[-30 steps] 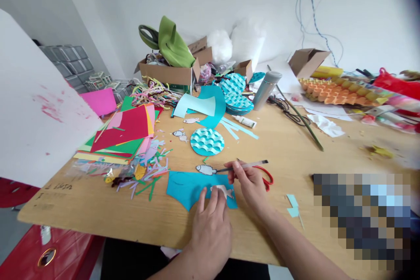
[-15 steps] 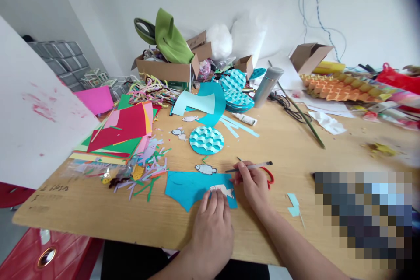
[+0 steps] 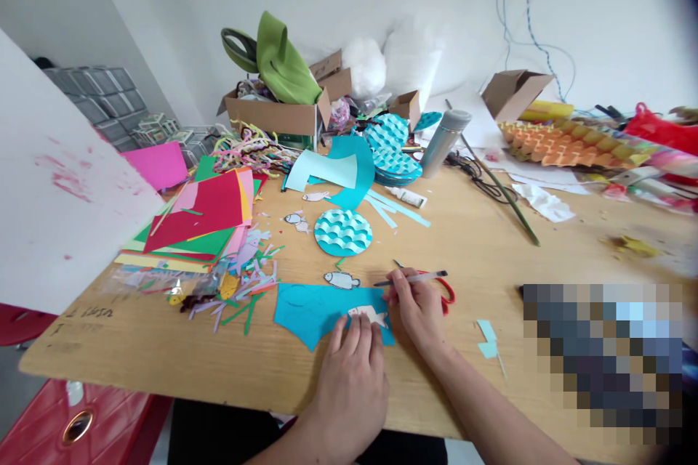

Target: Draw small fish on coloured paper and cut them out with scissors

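Note:
My left hand (image 3: 353,367) lies flat with its fingers stretched out, the fingertips pressing a white paper fish cutout (image 3: 369,314) onto a sheet of blue paper (image 3: 310,312). Faint drawn outlines show on the blue sheet's left part. A pen (image 3: 428,277) is gripped in my right hand (image 3: 417,305), its tip pointing left above the sheet's upper edge. Partly hidden behind that hand are red-handled scissors (image 3: 448,295). Another fish cutout (image 3: 342,280) rests at the top edge of the blue sheet. Beyond it sits a round scalloped teal paper piece (image 3: 343,232).
Colored paper sheets (image 3: 199,214) are stacked at the left, beside scattered paper strips (image 3: 248,298). Farther back are a glue bottle (image 3: 408,197), a grey flask (image 3: 446,144) and a cardboard box (image 3: 273,116). Small light-blue scraps (image 3: 487,340) lie to the right.
The pen's rear end has shifted slightly left and down in my right hand. My left hand stays on the fish cutout.

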### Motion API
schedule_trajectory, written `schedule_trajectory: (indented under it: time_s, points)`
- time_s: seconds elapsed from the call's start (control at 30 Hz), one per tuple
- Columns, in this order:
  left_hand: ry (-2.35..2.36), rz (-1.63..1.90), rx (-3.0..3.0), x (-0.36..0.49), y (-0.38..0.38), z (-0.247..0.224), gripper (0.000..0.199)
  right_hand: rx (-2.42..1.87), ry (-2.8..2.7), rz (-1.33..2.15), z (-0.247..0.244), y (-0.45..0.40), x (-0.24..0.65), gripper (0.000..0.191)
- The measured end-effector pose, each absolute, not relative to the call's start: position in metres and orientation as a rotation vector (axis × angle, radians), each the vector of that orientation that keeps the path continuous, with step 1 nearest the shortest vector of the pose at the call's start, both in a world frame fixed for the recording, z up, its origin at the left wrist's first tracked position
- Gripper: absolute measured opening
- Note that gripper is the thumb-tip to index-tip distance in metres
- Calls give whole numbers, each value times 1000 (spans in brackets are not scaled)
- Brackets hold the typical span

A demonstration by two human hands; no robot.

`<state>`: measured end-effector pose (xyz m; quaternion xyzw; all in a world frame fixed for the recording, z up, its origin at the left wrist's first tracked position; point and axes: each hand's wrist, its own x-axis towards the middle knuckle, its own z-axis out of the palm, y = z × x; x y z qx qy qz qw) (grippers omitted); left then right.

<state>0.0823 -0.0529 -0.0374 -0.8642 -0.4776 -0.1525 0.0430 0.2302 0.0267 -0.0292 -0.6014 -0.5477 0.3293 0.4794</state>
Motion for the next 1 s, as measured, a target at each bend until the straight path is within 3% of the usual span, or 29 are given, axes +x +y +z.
schedule_trajectory:
  time_s: [1.0]
  points:
    - [-1423,-425,-2609,83,-54,-41,45,-1468,-1384,734,-27,27,230,46]
